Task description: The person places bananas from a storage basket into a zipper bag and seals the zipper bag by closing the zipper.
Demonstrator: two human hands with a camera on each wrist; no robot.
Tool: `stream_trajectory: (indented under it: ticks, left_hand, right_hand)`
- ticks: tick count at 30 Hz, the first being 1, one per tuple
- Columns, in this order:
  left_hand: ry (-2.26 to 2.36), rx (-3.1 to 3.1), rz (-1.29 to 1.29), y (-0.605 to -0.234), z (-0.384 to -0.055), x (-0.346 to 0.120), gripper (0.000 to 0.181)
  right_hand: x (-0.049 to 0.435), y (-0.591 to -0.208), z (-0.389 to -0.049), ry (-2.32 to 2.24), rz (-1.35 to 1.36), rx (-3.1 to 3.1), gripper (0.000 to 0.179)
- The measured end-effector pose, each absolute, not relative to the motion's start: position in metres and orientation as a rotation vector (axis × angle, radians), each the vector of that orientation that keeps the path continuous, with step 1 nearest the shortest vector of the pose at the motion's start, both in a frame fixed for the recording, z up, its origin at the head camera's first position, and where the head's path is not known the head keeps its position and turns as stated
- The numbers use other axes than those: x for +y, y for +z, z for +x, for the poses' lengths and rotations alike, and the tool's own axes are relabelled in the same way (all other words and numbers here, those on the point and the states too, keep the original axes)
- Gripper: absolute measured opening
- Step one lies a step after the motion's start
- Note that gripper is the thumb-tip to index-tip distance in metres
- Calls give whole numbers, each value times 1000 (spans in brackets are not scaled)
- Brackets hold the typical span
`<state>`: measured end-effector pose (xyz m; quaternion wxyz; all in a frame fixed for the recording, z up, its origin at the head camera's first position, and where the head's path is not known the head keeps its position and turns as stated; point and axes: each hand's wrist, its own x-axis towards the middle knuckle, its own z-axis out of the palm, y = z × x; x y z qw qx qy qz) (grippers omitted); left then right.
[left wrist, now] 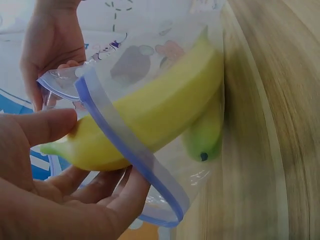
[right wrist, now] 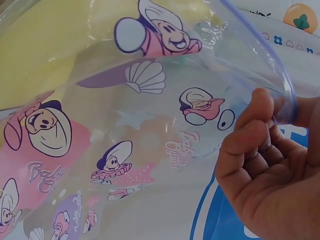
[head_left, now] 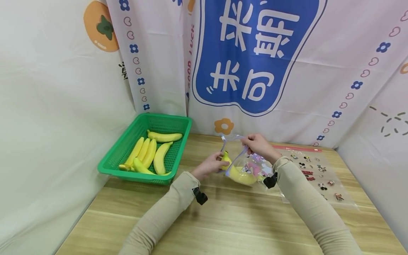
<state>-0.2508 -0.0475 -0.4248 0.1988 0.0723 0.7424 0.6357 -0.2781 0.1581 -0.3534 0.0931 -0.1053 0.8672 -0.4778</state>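
Observation:
A clear zip bag (right wrist: 165,140) with purple edging and cartoon prints stands mouth-open on the table. My right hand (head_left: 257,146) pinches the purple rim of its mouth, as the right wrist view shows. In my left hand (head_left: 210,165) is a banana (left wrist: 150,115), held between thumb and fingers near its end. Most of that banana lies inside the bag, its gripped end still at the mouth. Below it in the left wrist view, the tip of another banana (left wrist: 204,135) shows through the plastic.
To the left, a green basket (head_left: 186,141) holds several bananas (head_left: 163,157). A flat clear bag with a red zip strip (head_left: 296,148) and small cartoon prints lies at the right, partly under my right forearm. A printed curtain (head_left: 159,71) hangs behind the wooden table (head_left: 223,226).

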Motion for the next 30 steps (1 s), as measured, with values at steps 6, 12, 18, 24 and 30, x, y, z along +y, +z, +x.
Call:
stream_trajectory:
  ticks: [6, 12, 18, 24, 30]
  left_hand:
    - [1662, 2190, 304, -426, -251, -48, 29]
    - [1624, 2230, 366, -431, -254, -48, 40]
    - [1571, 2252, 404, -432, -257, -46, 36]
    - [1607, 2227, 436, -436, -260, -46, 21]
    - [1577, 2320, 470, -437, -262, -46, 14]
  right_hand:
    - [158, -352, -277, -1411, -319, 2586, 33]
    - [157, -352, -277, -1401, -310, 2582, 33]
    - [154, -352, -276, -1420, -315, 2570, 32]
    - [152, -351, -276, -1448, -335, 2564, 32]
    - [152, -351, -278, -1464, -334, 2561, 33]
